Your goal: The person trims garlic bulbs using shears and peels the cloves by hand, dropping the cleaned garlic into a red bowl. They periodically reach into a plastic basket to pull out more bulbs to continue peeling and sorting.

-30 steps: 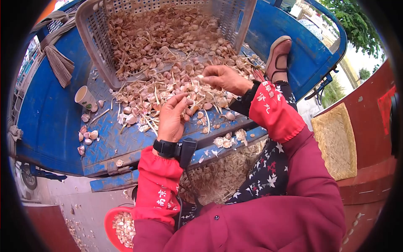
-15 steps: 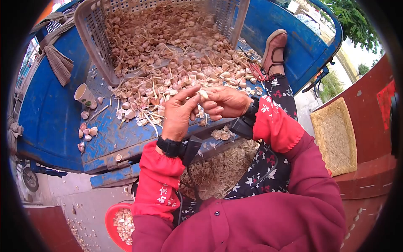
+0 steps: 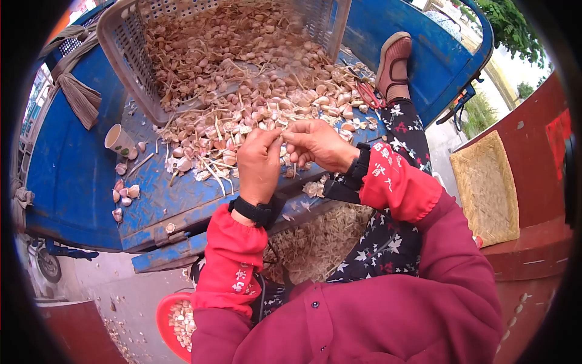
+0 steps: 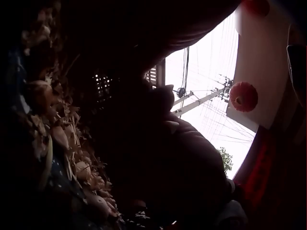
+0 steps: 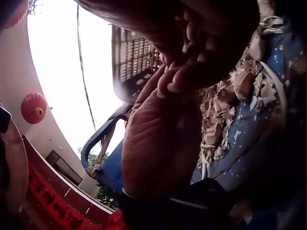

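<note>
Garlic cloves (image 3: 321,100) lie heaped on the blue cart bed (image 3: 151,203) and inside the grey basket (image 3: 126,50). The left hand (image 3: 257,167) and right hand (image 3: 322,145) meet at curled fingertips; whether either pinches anything, I cannot tell. The pale clove showing there a moment ago is hidden, so the fingertip work seems unfinished.
</note>
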A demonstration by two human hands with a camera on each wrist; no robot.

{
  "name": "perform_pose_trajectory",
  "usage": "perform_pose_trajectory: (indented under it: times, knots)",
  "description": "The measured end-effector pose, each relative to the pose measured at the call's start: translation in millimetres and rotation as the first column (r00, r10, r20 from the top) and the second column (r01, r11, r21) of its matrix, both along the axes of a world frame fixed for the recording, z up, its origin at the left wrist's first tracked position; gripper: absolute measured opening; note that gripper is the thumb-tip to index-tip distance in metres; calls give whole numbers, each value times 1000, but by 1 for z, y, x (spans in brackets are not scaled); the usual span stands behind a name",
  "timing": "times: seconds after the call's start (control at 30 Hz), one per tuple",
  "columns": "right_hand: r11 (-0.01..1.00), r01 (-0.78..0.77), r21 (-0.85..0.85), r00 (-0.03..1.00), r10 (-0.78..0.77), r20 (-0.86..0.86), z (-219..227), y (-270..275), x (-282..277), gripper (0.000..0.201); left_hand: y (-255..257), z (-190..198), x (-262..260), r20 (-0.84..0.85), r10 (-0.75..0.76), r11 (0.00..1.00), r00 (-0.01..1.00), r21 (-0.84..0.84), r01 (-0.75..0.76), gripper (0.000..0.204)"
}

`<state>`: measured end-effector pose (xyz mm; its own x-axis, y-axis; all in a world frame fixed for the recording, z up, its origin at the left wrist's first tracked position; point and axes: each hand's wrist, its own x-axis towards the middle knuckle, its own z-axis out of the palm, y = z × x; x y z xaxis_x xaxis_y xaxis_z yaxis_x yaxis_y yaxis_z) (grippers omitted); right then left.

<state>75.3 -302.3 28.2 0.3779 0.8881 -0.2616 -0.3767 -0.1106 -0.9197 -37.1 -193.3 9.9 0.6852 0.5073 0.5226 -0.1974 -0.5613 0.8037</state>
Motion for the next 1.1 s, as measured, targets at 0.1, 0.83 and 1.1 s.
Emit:
perform_pose_trajectory:
  times: [0.1,0.83,1.1]
  knots:
    - [996,78,-51,994,-74,80,2,-1,-8,18,-4,5,-3,-20,87,945,996,317,-77,9]
    - [993,30,114,-142,-109,984,10,5,-24,18,9,-11,7,161,-313,-88,936,-986,141,48]
    - [765,639,-85,124,7,992,-14,-53,155,17,34,-29,4,296,-317,-164,901,-953,255,26]
